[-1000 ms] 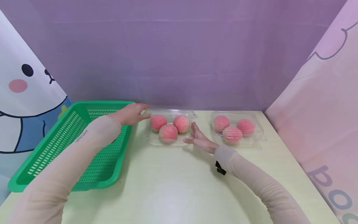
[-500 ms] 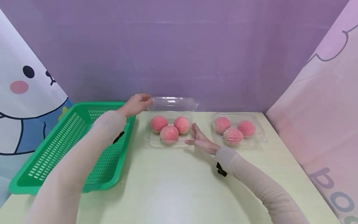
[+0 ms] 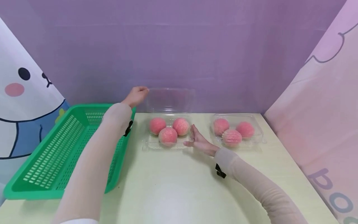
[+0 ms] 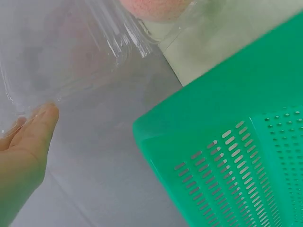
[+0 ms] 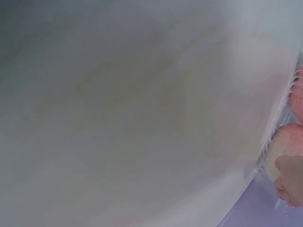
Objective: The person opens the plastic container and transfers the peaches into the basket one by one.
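Observation:
A clear plastic clamshell box [image 3: 152,144] stands at the middle back of the table with three pink peaches [image 3: 168,136] in its base. Its lid [image 3: 170,100] is raised upright behind them, against the purple backdrop. At the lid's upper left corner, my left hand [image 3: 136,96] pinches the edge; the left wrist view shows the fingers [image 4: 40,125] on the clear rim. My right hand [image 3: 202,143] rests against the base's right side, fingers fairly straight and thumb spread toward the front corner. In the right wrist view only part of that hand [image 5: 291,179] shows, beside a peach.
A green perforated basket [image 3: 64,194] takes up the table's left side, partly under my left arm. To the right, a second clear clamshell box [image 3: 258,137] with three peaches has its lid down. Purple cloth [image 3: 179,46] hangs behind the table [image 3: 167,186].
The left hand has moved up and back, swinging the near box's lid from low over the peaches to upright. The right hand has stayed at the box's side.

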The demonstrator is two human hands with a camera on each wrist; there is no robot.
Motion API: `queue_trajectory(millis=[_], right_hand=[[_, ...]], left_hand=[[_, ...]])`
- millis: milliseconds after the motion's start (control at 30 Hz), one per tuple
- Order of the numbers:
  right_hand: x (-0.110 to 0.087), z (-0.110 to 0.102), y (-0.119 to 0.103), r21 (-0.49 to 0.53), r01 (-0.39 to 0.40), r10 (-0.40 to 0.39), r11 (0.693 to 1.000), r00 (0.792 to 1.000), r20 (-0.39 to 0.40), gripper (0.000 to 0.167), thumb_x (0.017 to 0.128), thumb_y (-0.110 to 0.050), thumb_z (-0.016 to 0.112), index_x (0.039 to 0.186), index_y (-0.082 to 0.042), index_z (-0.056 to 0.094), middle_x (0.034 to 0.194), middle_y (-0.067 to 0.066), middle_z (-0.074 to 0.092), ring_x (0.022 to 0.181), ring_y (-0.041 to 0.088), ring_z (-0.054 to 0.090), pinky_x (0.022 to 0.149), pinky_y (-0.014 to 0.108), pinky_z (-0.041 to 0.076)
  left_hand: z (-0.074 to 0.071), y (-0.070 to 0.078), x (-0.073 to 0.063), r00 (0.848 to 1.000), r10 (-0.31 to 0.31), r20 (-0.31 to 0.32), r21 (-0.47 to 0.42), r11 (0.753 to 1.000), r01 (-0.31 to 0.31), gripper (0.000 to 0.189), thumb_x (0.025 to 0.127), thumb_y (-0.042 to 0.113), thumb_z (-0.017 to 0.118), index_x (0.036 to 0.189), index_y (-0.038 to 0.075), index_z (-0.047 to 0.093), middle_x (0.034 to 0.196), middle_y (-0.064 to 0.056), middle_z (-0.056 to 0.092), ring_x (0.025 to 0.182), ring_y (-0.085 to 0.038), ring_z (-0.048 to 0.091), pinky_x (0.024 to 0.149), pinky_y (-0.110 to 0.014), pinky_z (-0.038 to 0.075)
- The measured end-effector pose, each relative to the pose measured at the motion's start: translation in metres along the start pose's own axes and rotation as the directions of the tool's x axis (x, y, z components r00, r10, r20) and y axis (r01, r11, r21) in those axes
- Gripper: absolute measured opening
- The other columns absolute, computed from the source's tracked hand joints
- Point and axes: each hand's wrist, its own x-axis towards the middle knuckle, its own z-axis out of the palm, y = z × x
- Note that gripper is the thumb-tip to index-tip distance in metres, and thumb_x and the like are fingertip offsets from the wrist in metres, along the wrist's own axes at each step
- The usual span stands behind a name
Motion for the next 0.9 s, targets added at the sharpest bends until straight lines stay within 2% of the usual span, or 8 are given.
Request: queue_trajectory(millis=[100,233,333,567,733,900], right_hand=[[0.001,0.0,0.003,0.007,0.006,-0.006,1.0,1.0,0.007,0.1,0.087,-0.011,0.06,0.143,-0.009,-0.023,0.152,0.006,-0.018,0.141,0.026,-0.006,0.114,0.046,0.005],[0.011,-0.002,0.017,-0.01,0.02,-0.02,1.0,1.0,-0.01,0.101,0.086,-0.013,0.061,0.143,-0.013,-0.022,0.153,0.003,-0.017,0.141,0.024,-0.006,0.114,0.046,0.006],[0.017,-0.004,0.026,-0.02,0.037,-0.037,0.999,0.999,-0.024,0.103,0.085,-0.017,0.063,0.144,-0.015,-0.021,0.153,0.001,-0.015,0.142,0.023,-0.004,0.114,0.046,0.008],[0.016,-0.003,0.027,-0.028,0.061,-0.062,0.998,0.998,-0.013,0.107,0.083,-0.022,0.066,0.143,-0.01,-0.021,0.153,0.007,-0.016,0.141,0.029,-0.005,0.112,0.049,0.008],[0.016,-0.002,0.027,-0.015,0.046,-0.046,0.999,0.999,-0.028,0.102,0.085,-0.016,0.064,0.144,-0.013,-0.019,0.154,0.003,-0.014,0.142,0.024,-0.003,0.114,0.045,0.008],[0.015,0.001,0.025,-0.02,0.032,-0.033,0.999,0.999,-0.025,0.101,0.086,-0.015,0.062,0.144,-0.014,-0.019,0.154,0.002,-0.013,0.142,0.023,-0.003,0.114,0.043,0.007]], left_hand=[[-0.001,-0.001,0.004,1.0,-0.012,-0.007,-0.006,1.0,0.012,0.054,0.099,0.03,0.03,0.146,0.005,0.018,0.15,-0.016,0.021,0.137,-0.033,0.022,0.109,-0.047,0.026],[-0.001,-0.002,0.013,0.999,-0.03,-0.02,-0.033,0.999,0.029,0.057,0.098,0.024,0.031,0.147,0.003,0.009,0.152,-0.016,0.015,0.138,-0.033,0.02,0.111,-0.047,0.023],[0.0,-0.002,0.02,0.998,-0.064,-0.024,-0.062,0.996,0.062,0.06,0.098,0.022,0.032,0.147,0.003,0.004,0.153,-0.016,0.01,0.139,-0.033,0.018,0.113,-0.047,0.019],[0.004,-0.009,0.028,0.991,-0.137,-0.008,-0.028,0.99,0.137,0.063,0.097,0.027,0.035,0.146,0.0,0.006,0.153,-0.017,0.007,0.14,-0.033,0.011,0.113,-0.047,0.017],[0.007,-0.011,0.025,0.985,-0.171,0.002,-0.003,0.985,0.171,0.064,0.098,0.03,0.034,0.146,0.0,0.005,0.153,-0.016,0.007,0.14,-0.033,0.01,0.113,-0.049,0.017],[0.007,-0.011,0.018,0.977,-0.208,0.039,0.049,0.977,0.206,0.067,0.098,0.033,0.034,0.146,-0.001,0.001,0.153,-0.019,0.004,0.14,-0.035,0.008,0.113,-0.049,0.017]])
